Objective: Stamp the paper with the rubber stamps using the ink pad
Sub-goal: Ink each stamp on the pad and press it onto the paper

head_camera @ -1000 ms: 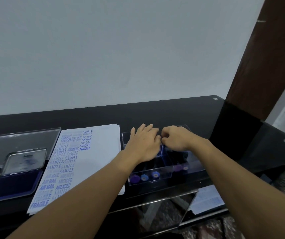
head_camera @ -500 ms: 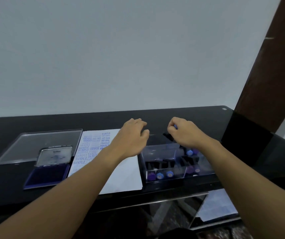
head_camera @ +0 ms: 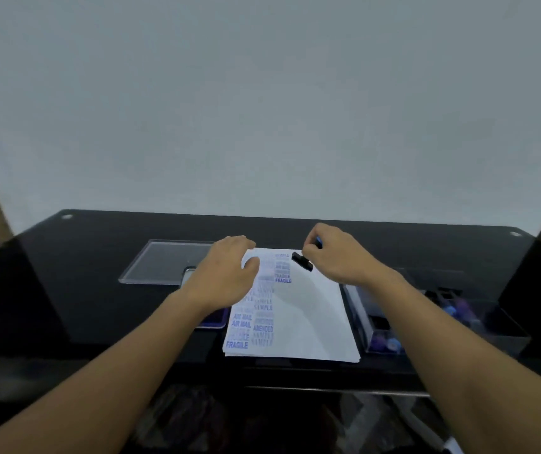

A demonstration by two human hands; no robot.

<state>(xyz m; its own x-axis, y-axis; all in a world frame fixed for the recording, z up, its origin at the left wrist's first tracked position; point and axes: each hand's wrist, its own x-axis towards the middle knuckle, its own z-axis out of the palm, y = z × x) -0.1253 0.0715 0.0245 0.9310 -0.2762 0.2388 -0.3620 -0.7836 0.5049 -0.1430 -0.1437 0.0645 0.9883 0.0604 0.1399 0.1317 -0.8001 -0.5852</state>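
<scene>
My right hand (head_camera: 338, 253) closes over most of the black rubber stamp (head_camera: 302, 261) above the far end of the white sheet of paper (head_camera: 311, 316). Only its dark base and a blue tip show, and I cannot read its face. My left hand (head_camera: 226, 273) covers the paper's far left corner and nearly all of the blue ink pad (head_camera: 218, 318) just left of the paper, leaving one near corner. The faint stamped words at the paper's far end blur past reading. Right of the paper, the clear plastic box (head_camera: 361, 319) is smeared and crossed by my right forearm, its contents mere blue and purple blobs. Both forearms run off the bottom edge.
</scene>
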